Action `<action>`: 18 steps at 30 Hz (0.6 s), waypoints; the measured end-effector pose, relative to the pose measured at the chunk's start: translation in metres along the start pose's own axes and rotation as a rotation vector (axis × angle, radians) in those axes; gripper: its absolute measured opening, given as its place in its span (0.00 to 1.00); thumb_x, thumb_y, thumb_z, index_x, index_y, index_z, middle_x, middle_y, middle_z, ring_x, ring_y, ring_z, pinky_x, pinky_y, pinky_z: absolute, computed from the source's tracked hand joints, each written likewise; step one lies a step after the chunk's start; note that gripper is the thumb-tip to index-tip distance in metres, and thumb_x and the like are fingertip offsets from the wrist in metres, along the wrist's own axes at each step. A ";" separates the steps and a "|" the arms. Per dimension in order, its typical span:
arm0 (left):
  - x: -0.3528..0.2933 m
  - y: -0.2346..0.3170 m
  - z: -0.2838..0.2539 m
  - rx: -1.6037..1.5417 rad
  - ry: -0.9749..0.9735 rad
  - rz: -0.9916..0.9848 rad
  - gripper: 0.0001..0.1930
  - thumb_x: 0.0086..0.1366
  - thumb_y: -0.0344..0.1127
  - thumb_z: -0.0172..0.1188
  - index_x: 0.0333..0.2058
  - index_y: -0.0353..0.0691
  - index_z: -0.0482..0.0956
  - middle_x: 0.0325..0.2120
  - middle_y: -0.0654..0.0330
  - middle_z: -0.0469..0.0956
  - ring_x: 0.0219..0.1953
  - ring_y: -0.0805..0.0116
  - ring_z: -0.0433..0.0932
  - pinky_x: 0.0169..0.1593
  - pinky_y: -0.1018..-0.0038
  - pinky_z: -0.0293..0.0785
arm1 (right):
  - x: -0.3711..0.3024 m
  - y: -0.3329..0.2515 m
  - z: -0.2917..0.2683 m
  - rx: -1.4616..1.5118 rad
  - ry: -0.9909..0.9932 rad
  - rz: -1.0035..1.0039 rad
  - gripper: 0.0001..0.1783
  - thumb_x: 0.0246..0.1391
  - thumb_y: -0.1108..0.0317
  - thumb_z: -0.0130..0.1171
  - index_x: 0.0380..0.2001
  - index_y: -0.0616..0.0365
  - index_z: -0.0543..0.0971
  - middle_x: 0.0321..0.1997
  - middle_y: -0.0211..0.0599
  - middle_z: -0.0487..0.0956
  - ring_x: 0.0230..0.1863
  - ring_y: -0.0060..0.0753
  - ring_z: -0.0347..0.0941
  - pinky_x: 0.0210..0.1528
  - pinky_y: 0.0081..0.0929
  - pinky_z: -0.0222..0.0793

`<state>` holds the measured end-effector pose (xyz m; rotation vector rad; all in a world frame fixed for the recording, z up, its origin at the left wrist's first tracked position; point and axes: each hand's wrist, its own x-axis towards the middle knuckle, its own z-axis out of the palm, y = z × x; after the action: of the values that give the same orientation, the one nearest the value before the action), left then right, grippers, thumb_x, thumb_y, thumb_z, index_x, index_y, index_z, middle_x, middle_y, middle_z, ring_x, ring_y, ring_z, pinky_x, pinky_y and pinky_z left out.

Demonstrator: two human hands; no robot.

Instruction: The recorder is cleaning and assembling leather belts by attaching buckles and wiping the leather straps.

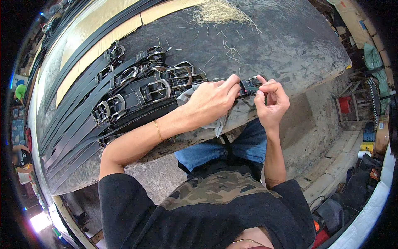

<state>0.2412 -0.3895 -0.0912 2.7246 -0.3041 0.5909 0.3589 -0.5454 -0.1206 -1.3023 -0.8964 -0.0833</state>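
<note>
At the table's front edge lies the buckle end of a black belt [248, 86], with metal showing at its tip. My left hand [213, 99] is closed over this belt, its fingers bent and holding it down. A grey cloth [222, 125] shows under that hand and hangs over the edge. My right hand [271, 101] is at the buckle end, thumb and fingers pinched together; whatever is between them is too small to name. Left of my hands lie several black belts with silver buckles [158, 90], side by side and overlapping, loose thread ends at some of them.
A heap of pale straw-like strands [222, 12] sits at the back of the dark table [290, 41], with loose bits scattered around. Cardboard strips [99, 58] and long black straps run along the left. A red object [344, 104] stands near a wooden frame beyond the right edge.
</note>
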 end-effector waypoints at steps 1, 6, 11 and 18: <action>0.000 0.000 0.001 -0.009 0.006 0.000 0.07 0.62 0.29 0.59 0.35 0.31 0.72 0.38 0.53 0.73 0.29 0.57 0.80 0.28 0.67 0.78 | 0.000 -0.001 0.000 -0.048 -0.031 -0.044 0.09 0.42 0.88 0.56 0.27 0.64 0.74 0.26 0.33 0.73 0.31 0.25 0.73 0.58 0.41 0.73; -0.001 -0.002 0.001 -0.031 0.032 0.033 0.07 0.60 0.27 0.60 0.34 0.31 0.72 0.37 0.52 0.73 0.29 0.57 0.79 0.28 0.67 0.78 | 0.000 0.000 0.001 -0.150 -0.072 -0.119 0.08 0.39 0.85 0.58 0.23 0.62 0.73 0.21 0.34 0.71 0.23 0.25 0.69 0.59 0.45 0.72; -0.001 -0.003 0.001 -0.039 0.046 0.046 0.08 0.59 0.26 0.61 0.34 0.31 0.72 0.37 0.53 0.73 0.27 0.58 0.79 0.27 0.67 0.78 | 0.001 -0.001 0.001 -0.202 -0.098 -0.132 0.08 0.37 0.84 0.59 0.22 0.61 0.73 0.18 0.32 0.70 0.19 0.25 0.65 0.60 0.46 0.71; 0.001 -0.001 -0.001 -0.040 0.024 0.034 0.08 0.58 0.26 0.61 0.34 0.32 0.72 0.37 0.54 0.73 0.27 0.58 0.79 0.26 0.67 0.78 | 0.001 0.000 0.001 -0.219 -0.090 -0.150 0.08 0.36 0.83 0.59 0.22 0.61 0.73 0.18 0.33 0.69 0.19 0.28 0.67 0.59 0.46 0.72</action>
<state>0.2417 -0.3879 -0.0904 2.6770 -0.3527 0.6202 0.3593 -0.5445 -0.1199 -1.4485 -1.0847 -0.2472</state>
